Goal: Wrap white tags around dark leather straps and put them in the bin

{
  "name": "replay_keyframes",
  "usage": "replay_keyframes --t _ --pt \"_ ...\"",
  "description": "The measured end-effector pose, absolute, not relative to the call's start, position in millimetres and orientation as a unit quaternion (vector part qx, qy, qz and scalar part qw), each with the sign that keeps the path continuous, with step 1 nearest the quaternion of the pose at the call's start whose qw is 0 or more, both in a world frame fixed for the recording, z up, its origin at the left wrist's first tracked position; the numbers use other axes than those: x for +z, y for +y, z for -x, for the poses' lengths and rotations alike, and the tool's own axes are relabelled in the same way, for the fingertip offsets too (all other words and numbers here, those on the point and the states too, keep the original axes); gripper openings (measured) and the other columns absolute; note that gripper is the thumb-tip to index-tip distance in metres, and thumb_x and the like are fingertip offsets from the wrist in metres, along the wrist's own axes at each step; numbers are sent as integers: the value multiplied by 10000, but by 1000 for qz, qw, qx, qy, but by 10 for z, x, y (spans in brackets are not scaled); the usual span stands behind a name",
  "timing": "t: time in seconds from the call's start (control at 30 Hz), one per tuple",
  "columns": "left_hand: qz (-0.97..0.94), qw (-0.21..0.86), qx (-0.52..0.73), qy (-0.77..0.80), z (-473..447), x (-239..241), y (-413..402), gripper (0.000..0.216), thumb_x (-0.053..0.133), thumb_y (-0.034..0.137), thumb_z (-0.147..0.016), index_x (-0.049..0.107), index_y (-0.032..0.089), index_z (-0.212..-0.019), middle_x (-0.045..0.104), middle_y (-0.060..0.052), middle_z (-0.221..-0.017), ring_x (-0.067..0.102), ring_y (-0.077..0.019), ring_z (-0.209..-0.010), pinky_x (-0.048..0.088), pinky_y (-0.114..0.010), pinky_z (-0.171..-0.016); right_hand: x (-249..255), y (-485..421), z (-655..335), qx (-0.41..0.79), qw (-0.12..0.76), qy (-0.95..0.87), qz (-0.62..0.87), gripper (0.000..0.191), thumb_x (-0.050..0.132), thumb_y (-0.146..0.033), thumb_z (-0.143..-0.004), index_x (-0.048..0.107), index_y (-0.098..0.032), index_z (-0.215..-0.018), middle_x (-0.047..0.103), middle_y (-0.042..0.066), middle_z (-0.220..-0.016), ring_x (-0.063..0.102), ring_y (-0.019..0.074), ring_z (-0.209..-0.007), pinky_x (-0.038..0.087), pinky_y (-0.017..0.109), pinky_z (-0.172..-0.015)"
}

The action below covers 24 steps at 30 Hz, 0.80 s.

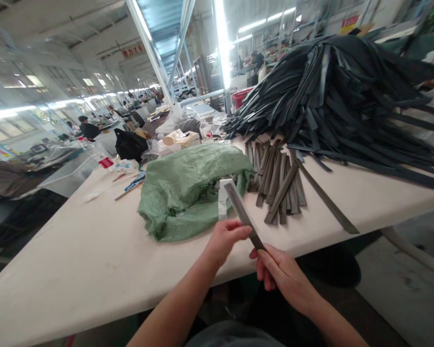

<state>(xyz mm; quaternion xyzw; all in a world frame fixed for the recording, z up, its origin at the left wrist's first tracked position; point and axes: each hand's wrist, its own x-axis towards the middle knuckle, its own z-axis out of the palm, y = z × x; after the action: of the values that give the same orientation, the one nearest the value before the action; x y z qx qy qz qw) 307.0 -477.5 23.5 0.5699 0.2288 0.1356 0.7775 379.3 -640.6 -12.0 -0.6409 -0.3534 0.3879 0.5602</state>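
Note:
A dark grey-brown strip [241,210], flat and narrow, slants up and left over the table's front edge. My right hand [277,272] is closed on its lower end, thumb on top. Partway up, my left hand [228,239] pinches the same strip between thumb and fingers. Just behind the strip's upper end is a white strip [222,202], lying against a green woven sack [191,188]. To the right of the sack lies a pile of similar brown strips [280,185], and one longer strip [327,200] stretches out beyond it.
A large heap of long black strips [332,91] covers the table's right rear. Blue-handled scissors [135,180], a black bag [130,144] and a red container [241,98] stand farther back. The pale tabletop [83,255] extends left. People sit at distant workstations.

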Motion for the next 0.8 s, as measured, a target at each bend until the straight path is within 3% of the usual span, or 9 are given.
replay_keyframes --t 0.1,0.23,0.43,0.57,0.63,0.8 --pt "-583 782 111 191 -3045 267 -4814 303 811 394 -670 747 116 -771 651 -32 -676 545 -117 -646 435 -265 -705 -81 -6333 -3812 372 575 -352 638 432 373 -550 -971 565 -167 -919 585 -14 -616 521 103 -438 380 206 -428" --pt "-514 791 249 219 -3062 372 -4703 369 802 426 -679 758 157 -929 707 -75 -933 602 -159 -819 468 -277 -778 -64 -6262 -3751 403 565 -365 620 441 379 -560 -967 573 -165 -931 580 -17 -600 506 99 -425 358 198 -413" --pt "-538 800 147 220 -2960 276 -4924 422 772 460 -713 753 87 -911 622 -34 -609 542 -115 -554 439 -256 -615 -33 -6175 -3731 354 582 -385 623 463 373 -575 -972 544 -176 -813 585 -6 -593 525 111 -442 408 222 -457" --pt "-478 807 270 217 -2935 400 -4796 440 823 425 -664 737 167 -1011 715 -76 -951 653 -168 -799 481 -273 -752 -123 -6194 -3690 392 549 -408 615 447 361 -561 -986 569 -174 -902 583 -19 -605 525 108 -452 393 213 -451" --pt "-447 802 330 220 -2943 438 -4717 396 814 426 -675 741 173 -971 713 -81 -1022 663 -183 -856 488 -295 -809 -175 -6192 -3659 408 538 -408 615 445 357 -558 -987 570 -175 -909 580 -22 -606 522 105 -450 380 209 -444" --pt "-476 811 238 241 -2884 281 -4920 345 779 396 -725 747 94 -890 707 -99 -808 610 -145 -668 467 -264 -653 -161 -6123 -3677 378 565 -390 622 469 361 -595 -967 549 -177 -865 580 -15 -592 521 116 -442 396 223 -446"
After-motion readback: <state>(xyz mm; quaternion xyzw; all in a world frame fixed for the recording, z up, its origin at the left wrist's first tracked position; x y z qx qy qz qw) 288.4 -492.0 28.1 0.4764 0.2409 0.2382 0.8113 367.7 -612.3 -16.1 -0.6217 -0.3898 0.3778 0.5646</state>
